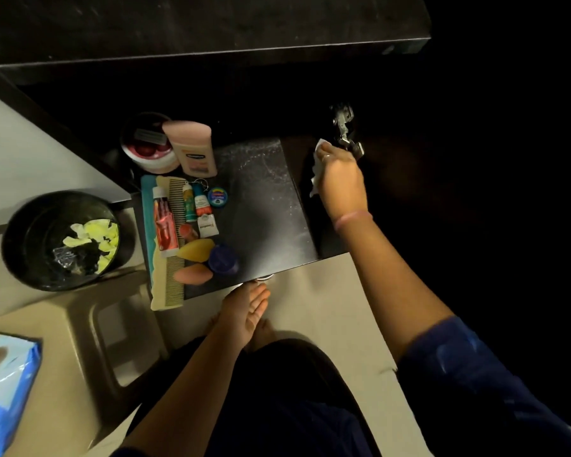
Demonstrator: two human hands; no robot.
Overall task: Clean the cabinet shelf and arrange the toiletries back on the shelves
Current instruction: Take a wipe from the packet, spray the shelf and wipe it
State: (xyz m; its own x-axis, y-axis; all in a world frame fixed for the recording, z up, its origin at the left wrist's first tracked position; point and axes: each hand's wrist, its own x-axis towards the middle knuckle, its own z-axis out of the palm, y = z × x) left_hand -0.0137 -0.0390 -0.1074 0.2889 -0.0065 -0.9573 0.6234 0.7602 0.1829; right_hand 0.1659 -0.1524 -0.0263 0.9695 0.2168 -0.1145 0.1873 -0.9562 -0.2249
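A dark cabinet shelf (264, 199) carries toiletries on its left part: a pink lotion bottle (193, 148), a round tub (149, 146), a cream comb (172, 245), a red toothpaste tube (165, 225), small tubes (197, 202), a blue tin (217, 196), a dark blue jar (223, 259) and soaps (197, 249). My right hand (342, 179) grips a white wipe (317, 166) at the shelf's right end, beside a metal hinge (345, 127). My left hand (246, 311) hangs with straight fingers just below the shelf's front edge, holding nothing.
A black bin (63, 240) with crumpled yellow and dark waste stands on the floor at the left. A beige plastic stool (89, 344) sits below it, with a blue wipes pack (4, 384) on it. A dark counter (211, 24) spans the top.
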